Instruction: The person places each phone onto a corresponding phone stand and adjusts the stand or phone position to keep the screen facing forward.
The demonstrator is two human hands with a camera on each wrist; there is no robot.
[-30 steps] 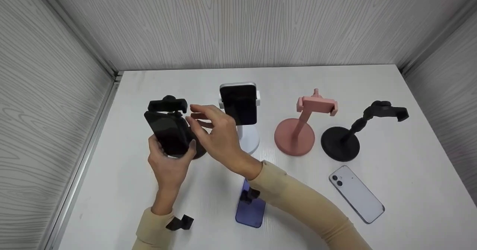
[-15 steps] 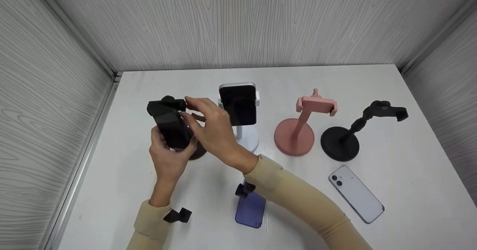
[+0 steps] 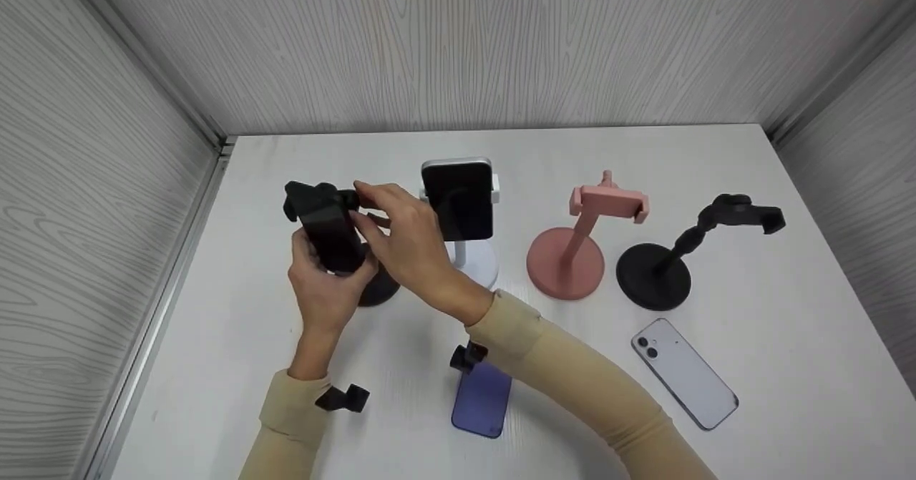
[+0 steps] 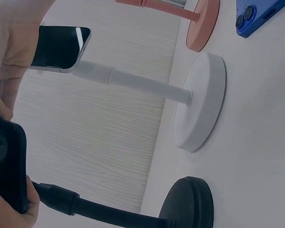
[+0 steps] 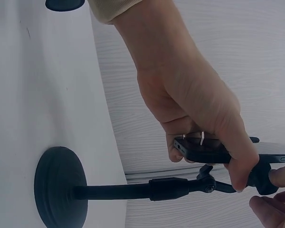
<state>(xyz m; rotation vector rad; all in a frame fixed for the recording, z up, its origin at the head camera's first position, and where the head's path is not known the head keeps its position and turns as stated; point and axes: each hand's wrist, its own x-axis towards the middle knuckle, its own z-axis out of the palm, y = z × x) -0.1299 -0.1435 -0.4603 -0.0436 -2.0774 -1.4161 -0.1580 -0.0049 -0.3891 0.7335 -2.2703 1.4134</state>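
Note:
My left hand (image 3: 323, 295) grips a black phone (image 3: 333, 242) by its lower end, thumb on one edge and fingers on the other. The phone's upper end overlaps the clamp (image 3: 348, 199) of a black phone stand at the left. My right hand (image 3: 411, 235) pinches the right end of that clamp between thumb and fingers. In the right wrist view the phone (image 5: 206, 154) lies along the clamp, above the stand's jointed arm (image 5: 168, 189). The stand's round base (image 5: 61, 187) sits on the table, partly hidden by the hands in the head view.
Beside the right hand, a white stand (image 3: 481, 265) holds another phone (image 3: 458, 197). Further right stand a pink stand (image 3: 565, 265) and a second black stand (image 3: 653, 278). A purple phone (image 3: 483, 401) and a white phone (image 3: 685, 373) lie on the table (image 3: 572, 394) nearer the front.
The black phone has moved up, away from the person, from below the clamp to over it. My right hand has moved slightly left and now pinches the clamp's end.

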